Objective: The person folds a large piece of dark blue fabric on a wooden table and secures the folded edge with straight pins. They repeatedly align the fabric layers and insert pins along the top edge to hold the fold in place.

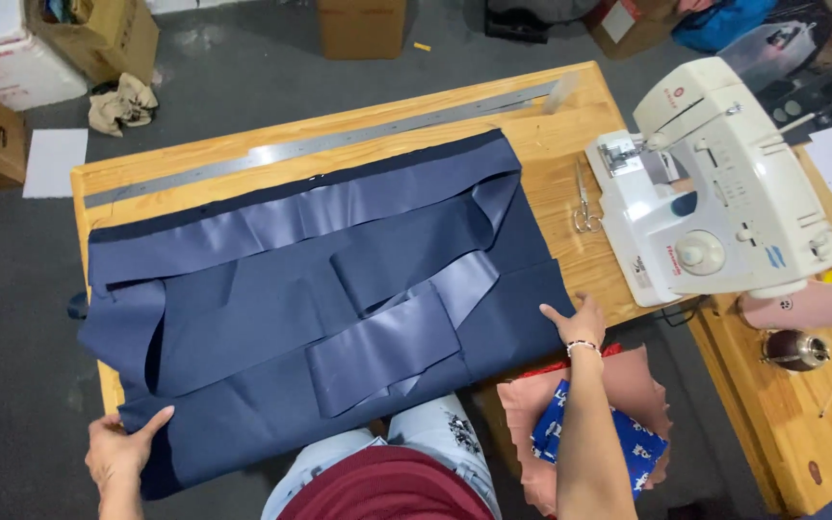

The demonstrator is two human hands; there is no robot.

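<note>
A large sheet of navy blue fabric (272,318) with shiny folded strips lies spread over a wooden table (570,116). My left hand (119,449) holds the fabric's near left corner at the table's front edge, thumb on top. At the near right edge of the cloth, my right hand (578,321) pinches the fabric, with a bead bracelet on its wrist. I sit at the table's front, my knees under the cloth.
A long metal ruler (329,144) lies along the table's far edge. Scissors (584,200) rest beside a white sewing machine (715,183) at the right. Pink and patterned blue cloth (628,424) sits below my right arm. Cardboard boxes (98,34) stand on the floor behind.
</note>
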